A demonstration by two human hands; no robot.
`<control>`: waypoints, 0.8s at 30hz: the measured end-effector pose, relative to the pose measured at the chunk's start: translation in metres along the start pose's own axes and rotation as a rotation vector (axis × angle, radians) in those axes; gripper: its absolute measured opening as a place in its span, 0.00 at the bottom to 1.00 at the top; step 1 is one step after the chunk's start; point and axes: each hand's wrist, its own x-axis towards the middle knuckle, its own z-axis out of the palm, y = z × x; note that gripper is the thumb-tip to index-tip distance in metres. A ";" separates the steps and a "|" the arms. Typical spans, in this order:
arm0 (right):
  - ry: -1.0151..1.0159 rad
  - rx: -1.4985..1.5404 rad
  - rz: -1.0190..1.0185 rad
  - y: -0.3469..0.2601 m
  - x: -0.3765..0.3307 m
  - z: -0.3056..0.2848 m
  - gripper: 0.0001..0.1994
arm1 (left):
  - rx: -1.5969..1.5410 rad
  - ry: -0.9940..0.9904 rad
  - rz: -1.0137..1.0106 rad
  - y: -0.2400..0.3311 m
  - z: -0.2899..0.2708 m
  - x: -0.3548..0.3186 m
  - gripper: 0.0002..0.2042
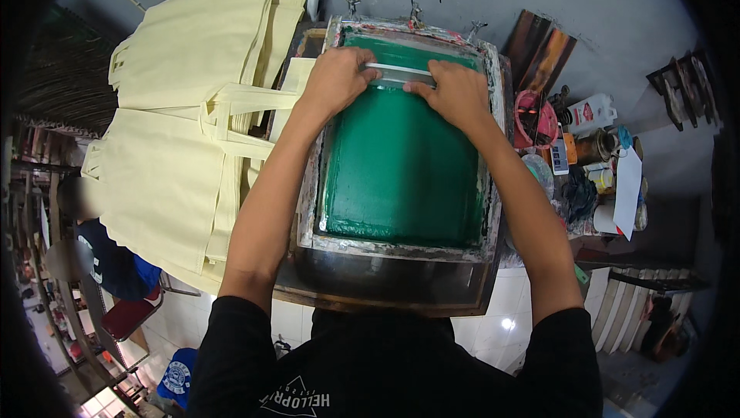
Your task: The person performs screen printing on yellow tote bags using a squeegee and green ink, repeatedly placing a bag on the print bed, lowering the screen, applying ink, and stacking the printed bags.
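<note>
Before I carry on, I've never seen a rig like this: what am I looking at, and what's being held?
There's no machine here. This one picture comes from a fisheye camera on a person's head, looking down, so straight edges bend. The grip of the left hand and right hand is on a pale bar, held crosswise near the far end of a green-coated framed screen. Cream bags are stacked at left; a white bottle is among clutter at right.

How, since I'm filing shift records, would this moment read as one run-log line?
left hand: grips squeegee, left end | right hand: grips right end | squeegee: near far end of green screen | cream bags: piled left
</note>
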 end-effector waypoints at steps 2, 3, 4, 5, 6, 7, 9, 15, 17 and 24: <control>-0.070 -0.016 0.027 -0.008 -0.010 -0.010 0.29 | -0.024 -0.056 -0.043 0.006 -0.003 -0.009 0.12; -0.105 -0.024 0.039 -0.013 -0.015 -0.015 0.29 | -0.034 -0.083 -0.065 0.009 -0.005 -0.015 0.12; -0.109 -0.026 0.041 -0.017 -0.021 -0.018 0.29 | -0.037 -0.083 -0.058 0.011 -0.006 -0.022 0.12; -0.114 -0.027 0.042 -0.021 -0.028 -0.021 0.28 | -0.039 -0.083 -0.050 0.013 -0.006 -0.029 0.11; -0.117 -0.028 0.043 -0.025 -0.034 -0.023 0.28 | -0.040 -0.083 -0.042 0.015 -0.006 -0.037 0.11; -0.119 -0.016 0.038 -0.029 -0.042 -0.025 0.28 | -0.040 -0.078 -0.036 0.016 -0.006 -0.046 0.11; -0.120 0.009 0.028 -0.039 -0.059 -0.028 0.27 | -0.036 -0.065 -0.023 0.019 -0.008 -0.067 0.10; -0.053 0.074 -0.001 -0.065 -0.125 -0.035 0.29 | -0.063 -0.131 -0.012 0.045 -0.015 -0.133 0.09; -0.053 0.065 -0.005 -0.081 -0.147 -0.043 0.28 | -0.058 -0.147 -0.036 0.055 -0.021 -0.159 0.09; -0.052 0.046 -0.019 -0.116 -0.199 -0.059 0.17 | -0.101 -0.096 0.024 0.067 -0.020 -0.226 0.14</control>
